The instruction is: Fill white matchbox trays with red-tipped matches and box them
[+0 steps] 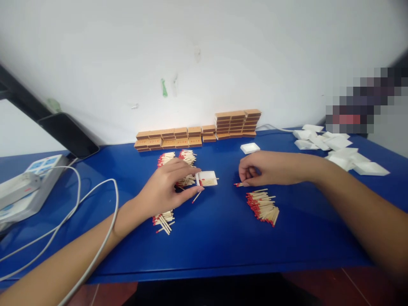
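Note:
My left hand (170,182) grips a small white matchbox tray (208,175) between thumb and fingers. Some matches lie inside the tray, and a single match (196,197) slants below the thumb. To the right, my right hand (251,169) is closed in a pinch on a few red-tipped matches (238,184) just above the table. Below it lies a loose heap of matches (263,207). More match piles (165,222) spread around and under my left hand, which partly hides them. Another white tray (250,148) rests just beyond my right hand.
Orange-brown matchboxes (237,123) stand stacked in rows along the wall. Several white trays (339,148) are heaped at the right back. On the left are a power strip (35,187), a dark phone (70,134) and a white cable (116,191) looping across my left forearm.

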Demonstrator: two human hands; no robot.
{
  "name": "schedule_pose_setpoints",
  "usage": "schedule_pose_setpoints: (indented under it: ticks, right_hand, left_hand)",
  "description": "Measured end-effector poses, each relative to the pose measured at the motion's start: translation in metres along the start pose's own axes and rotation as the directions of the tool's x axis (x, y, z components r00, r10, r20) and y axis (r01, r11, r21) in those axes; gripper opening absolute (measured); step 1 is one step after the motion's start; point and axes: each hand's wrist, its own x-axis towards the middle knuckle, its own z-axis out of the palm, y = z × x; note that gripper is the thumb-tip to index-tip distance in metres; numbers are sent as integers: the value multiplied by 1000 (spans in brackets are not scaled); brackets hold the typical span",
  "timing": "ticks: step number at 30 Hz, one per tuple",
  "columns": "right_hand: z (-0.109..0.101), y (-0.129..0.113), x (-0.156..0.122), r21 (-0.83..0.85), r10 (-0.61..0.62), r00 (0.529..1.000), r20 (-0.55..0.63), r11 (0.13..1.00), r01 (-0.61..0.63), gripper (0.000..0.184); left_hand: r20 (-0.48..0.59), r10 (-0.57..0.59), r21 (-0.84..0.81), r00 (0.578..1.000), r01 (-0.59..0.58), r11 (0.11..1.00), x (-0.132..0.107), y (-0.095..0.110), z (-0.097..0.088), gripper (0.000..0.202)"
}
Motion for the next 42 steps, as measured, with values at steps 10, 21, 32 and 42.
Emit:
schedule_pose_setpoints:
  ticks: [10,21,32,42]
  right_hand:
    - [2,-5,0,4,25,1000,6,1000,-25,24]
    - [2,-8,-1,10,27,999,-28,1000,-26,19]
    - [4,-15,-4,-8,67,998,19,998,-67,25]
    - [15,-6,7,-58,8,998,-68,998,-12,6]
  left_hand:
    - [42,-14,-11,999,14,1000,1,2,-1,32]
    - [36,0,-7,999,1,1000,1,0,0,32]
    - [49,-1,-6,999,1,1000,1,1,0,34]
    - [48,-15,9,999,14,1000,-1,-3,1,34]
